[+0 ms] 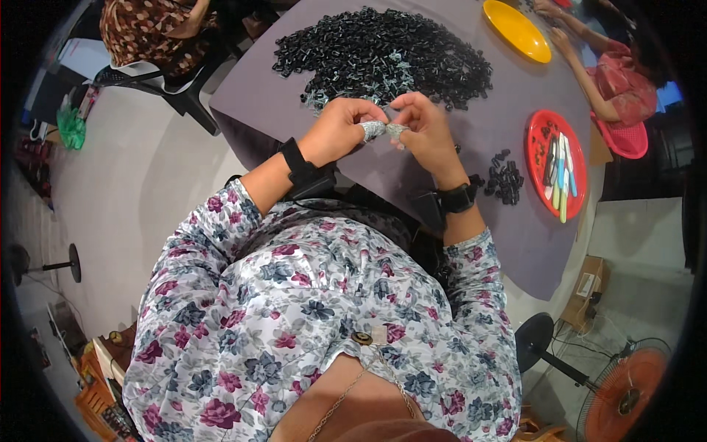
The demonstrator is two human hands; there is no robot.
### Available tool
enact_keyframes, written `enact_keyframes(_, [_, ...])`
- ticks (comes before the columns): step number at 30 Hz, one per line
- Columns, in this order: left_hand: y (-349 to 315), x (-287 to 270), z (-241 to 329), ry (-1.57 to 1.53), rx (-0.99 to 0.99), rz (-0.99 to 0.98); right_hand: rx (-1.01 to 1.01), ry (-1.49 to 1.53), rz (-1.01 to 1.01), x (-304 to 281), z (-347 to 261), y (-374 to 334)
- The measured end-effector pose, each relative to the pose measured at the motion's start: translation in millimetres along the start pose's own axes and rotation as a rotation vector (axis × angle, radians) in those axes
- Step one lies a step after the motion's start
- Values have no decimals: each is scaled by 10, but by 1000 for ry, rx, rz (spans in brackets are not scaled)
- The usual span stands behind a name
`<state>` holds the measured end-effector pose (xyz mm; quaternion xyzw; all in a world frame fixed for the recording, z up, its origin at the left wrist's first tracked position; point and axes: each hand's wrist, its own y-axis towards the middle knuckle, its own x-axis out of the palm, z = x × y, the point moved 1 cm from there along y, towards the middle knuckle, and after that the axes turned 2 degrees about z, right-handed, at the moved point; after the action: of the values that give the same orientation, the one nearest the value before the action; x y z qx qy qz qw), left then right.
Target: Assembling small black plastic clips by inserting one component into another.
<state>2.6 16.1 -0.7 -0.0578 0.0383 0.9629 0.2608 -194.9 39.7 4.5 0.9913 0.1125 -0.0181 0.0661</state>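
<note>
My left hand and my right hand meet over the near edge of the purple-covered table. Both thumbs are wrapped in a pale, silvery covering. Thumb and fingertips of each hand are pinched together, the tips nearly touching. Whatever sits between them is too small to make out. Just beyond my hands spreads a big heap of small black pieces, with clear or silvery bits mixed in near its front. A smaller pile of black pieces lies to the right of my right wrist.
On the right, a red tray carries several knife-like tools with coloured handles and small dark pieces. A yellow plate lies at the far right. Co-workers sit at the far right and far left. An orange fan stands lower right.
</note>
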Motion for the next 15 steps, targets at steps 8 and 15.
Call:
enact_keyframes(8, [9,-94,-108,-247,4,31,120,156,5,-10,-38,5])
enact_keyframes(15, [-87,-244,-202,-364,-92,128,-23,-321,-26,103,33,-17])
